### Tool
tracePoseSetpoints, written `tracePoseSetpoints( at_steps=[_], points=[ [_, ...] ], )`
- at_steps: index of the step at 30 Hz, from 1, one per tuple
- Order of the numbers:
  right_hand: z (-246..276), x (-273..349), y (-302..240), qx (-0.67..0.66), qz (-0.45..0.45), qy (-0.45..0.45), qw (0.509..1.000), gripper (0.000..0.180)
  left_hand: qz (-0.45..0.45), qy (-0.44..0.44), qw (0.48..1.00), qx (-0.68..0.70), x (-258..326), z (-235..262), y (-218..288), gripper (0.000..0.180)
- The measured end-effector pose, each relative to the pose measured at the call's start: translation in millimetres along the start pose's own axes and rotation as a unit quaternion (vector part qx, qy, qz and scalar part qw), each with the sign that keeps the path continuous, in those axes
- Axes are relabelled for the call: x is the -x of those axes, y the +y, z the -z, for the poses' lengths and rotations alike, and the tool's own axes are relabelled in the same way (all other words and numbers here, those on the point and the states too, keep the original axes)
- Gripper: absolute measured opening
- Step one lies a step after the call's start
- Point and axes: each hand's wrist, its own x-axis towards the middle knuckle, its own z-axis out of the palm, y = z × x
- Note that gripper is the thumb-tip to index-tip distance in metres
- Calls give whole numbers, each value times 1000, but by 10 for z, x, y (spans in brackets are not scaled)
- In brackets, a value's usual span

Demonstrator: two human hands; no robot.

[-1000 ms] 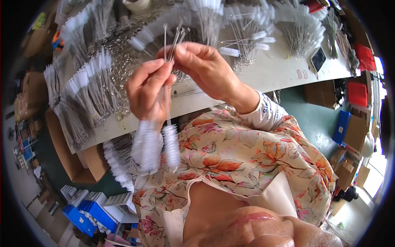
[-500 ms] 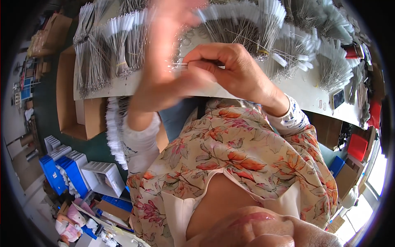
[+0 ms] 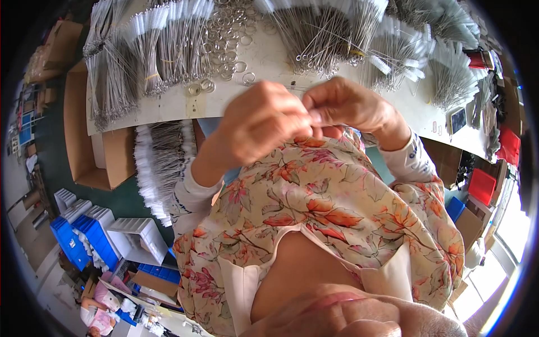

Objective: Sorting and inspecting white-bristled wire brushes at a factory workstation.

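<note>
My left hand (image 3: 261,124) and my right hand (image 3: 353,106) meet just in front of the table's near edge, fingertips pressed together. Both are closed in a pinch; what lies between the fingers is too small and hidden to make out. Thin metal wires (image 3: 295,87) show behind the fingers, and I cannot tell whether they are held or lie on the table. Beyond my left hand, loose metal split rings (image 3: 227,56) are scattered on the white table (image 3: 264,56). Bundles of thin wire brushes with white bristles (image 3: 323,42) lie beyond my right hand.
More brush bundles (image 3: 115,73) cover the table's left, with others (image 3: 457,84) at the right near a phone (image 3: 458,120). Further brushes (image 3: 163,163) sit below the table edge by an open cardboard box (image 3: 84,129). Crates (image 3: 137,238) stand lower left; a person (image 3: 101,309) is behind them.
My left hand has come down from over the table, uncovering the rings, and now meets my right hand. The right hand has shifted right and slightly toward me.
</note>
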Motion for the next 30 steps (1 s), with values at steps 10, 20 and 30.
tracePoseSetpoints(
  at_steps=[10, 20, 30],
  points=[
    [288, 812, 1092, 595, -92, 415, 682, 10, 396, -42, 890, -222, 806, 61, -698, 17],
    [-216, -641, 585, 464, 217, 337, 790, 7, 498, 81, 828, 246, 494, 244, -467, 5],
    [-255, -555, 230, 180, 132, 195, 955, 12, 389, 7, 886, 253, 321, 649, -201, 16]
  ],
)
